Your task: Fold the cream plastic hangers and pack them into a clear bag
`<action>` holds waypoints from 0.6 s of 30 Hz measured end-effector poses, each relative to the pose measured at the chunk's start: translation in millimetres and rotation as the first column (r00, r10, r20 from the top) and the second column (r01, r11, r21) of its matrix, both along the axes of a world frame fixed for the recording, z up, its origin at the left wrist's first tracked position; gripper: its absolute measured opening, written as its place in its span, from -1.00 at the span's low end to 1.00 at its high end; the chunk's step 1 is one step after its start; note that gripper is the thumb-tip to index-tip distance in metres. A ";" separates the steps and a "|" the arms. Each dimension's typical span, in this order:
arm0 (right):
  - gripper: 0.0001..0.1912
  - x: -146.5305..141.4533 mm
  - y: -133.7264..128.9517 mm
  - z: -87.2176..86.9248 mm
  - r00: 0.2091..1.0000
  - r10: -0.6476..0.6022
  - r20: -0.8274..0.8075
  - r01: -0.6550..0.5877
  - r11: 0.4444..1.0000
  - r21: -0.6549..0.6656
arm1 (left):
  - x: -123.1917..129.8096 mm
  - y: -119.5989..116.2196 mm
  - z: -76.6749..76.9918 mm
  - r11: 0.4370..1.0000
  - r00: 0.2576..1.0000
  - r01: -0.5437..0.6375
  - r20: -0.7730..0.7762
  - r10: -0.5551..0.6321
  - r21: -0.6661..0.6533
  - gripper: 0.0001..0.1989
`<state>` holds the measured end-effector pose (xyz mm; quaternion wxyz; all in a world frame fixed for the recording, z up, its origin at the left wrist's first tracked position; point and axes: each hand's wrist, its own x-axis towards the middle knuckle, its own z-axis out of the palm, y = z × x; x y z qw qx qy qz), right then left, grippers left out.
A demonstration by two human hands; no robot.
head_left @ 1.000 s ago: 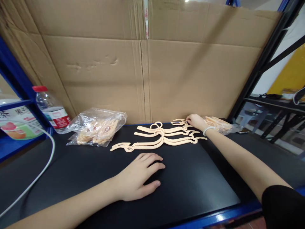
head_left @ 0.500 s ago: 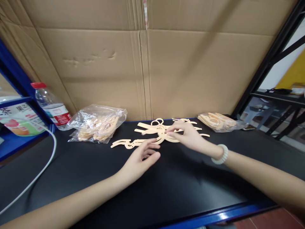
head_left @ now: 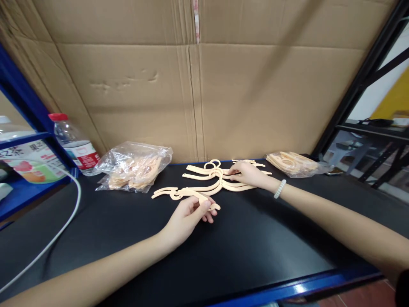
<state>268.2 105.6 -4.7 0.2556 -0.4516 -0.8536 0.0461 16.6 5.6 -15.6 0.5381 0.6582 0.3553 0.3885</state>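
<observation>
Cream plastic folding clothes hangers (head_left: 198, 187) lie spread on the black table, with curved arms and ring-shaped hooks near their middle. Closed around a loose, curved hanger arm (head_left: 214, 207), my left hand (head_left: 185, 216) hovers just in front of them; the arm's hooked end points right and its other end reaches up-left over the hangers. Farther back, my right hand (head_left: 251, 175) has its fingertips pinched down on a hanger piece among the right-hand arms. The palm and wrist cover part of those pieces. A pale beaded bracelet circles the right wrist.
A clear bag of hanger parts (head_left: 134, 168) lies at the left, and another packed bag (head_left: 290, 164) at the right. Beyond the left bag stands a red-capped bottle (head_left: 78, 147). A white cable (head_left: 72, 217) runs along the left. Cardboard (head_left: 143, 98) closes off the back.
My left hand has closed on a loose hanger arm, which now shows in its grip. My right hand has shifted slightly right and away from the hangers' centre.
</observation>
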 end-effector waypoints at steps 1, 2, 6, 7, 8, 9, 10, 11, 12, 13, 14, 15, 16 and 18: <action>-0.91 2.2 5.6 -4.3 1.000 0.008 0.010 -0.008 1.000 -0.013 | 0.1 0.1 0.2 1.000 1.000 -0.006 -0.002 0.006 0.002 -0.66; -0.89 3.2 9.2 -7.8 1.000 0.015 0.015 -0.015 1.000 -0.020 | 0.1 0.2 0.5 1.000 1.000 -0.014 -0.003 0.014 0.003 -0.67; -0.89 1.7 12.6 -11.8 1.000 -0.025 -0.007 0.025 0.999 0.044 | 0.3 -0.3 2.2 1.000 1.000 -0.017 0.009 0.017 0.016 -0.77; -0.90 1.4 12.9 -10.9 0.999 -0.041 -0.015 0.042 0.997 0.071 | 0.4 -0.4 2.4 1.000 1.000 -0.014 0.013 0.013 0.022 -0.78; -0.91 1.5 13.8 -9.7 0.998 -0.054 -0.024 0.056 0.994 0.097 | 0.4 -0.5 2.4 1.000 1.000 -0.010 0.014 0.010 0.026 -0.78; -0.92 1.9 15.2 -8.4 0.998 -0.063 -0.031 0.066 0.990 0.122 | 0.5 -0.6 2.2 1.000 1.000 -0.010 0.014 0.010 0.028 -0.79; -0.92 2.6 17.1 -7.3 0.997 -0.069 -0.037 0.074 0.987 0.144 | 0.5 -0.6 1.7 1.000 1.000 -0.014 0.018 0.013 0.028 -0.80; -0.93 3.6 19.3 -6.2 0.996 -0.076 -0.042 0.082 0.983 0.167 | 0.4 -0.7 1.1 0.999 0.999 -0.020 0.027 0.020 0.027 -0.80; -0.94 4.7 21.7 -5.3 0.996 -0.083 -0.044 0.090 0.978 0.189 | 0.4 -0.8 0.4 0.999 0.999 -0.030 0.038 0.029 0.026 -0.80; -0.94 5.8 24.1 -4.3 0.995 -0.089 -0.045 0.097 0.973 0.210 | 0.2 -1.0 -0.3 0.999 0.998 -0.042 0.050 0.040 0.026 -0.80; -0.94 6.8 26.2 -3.4 0.995 -0.095 -0.043 0.102 0.967 0.231 | 0.1 -1.3 -0.7 0.998 0.997 -0.051 0.058 0.049 0.026 -0.80; -0.94 7.6 27.8 -2.4 0.994 -0.100 -0.042 0.107 0.962 0.252 | -0.1 -1.5 -0.9 0.998 0.997 -0.055 0.059 0.054 0.029 -0.80; -0.94 8.3 28.9 -1.4 0.994 -0.103 -0.041 0.110 0.956 0.271 | -0.2 -1.7 -0.9 0.998 0.997 -0.053 0.051 0.051 0.033 -0.80; -0.93 9.2 29.5 0.8 0.994 -0.106 -0.041 0.113 0.944 0.310 | -0.6 -1.9 0.0 0.998 0.999 -0.039 0.029 0.038 0.045 -0.81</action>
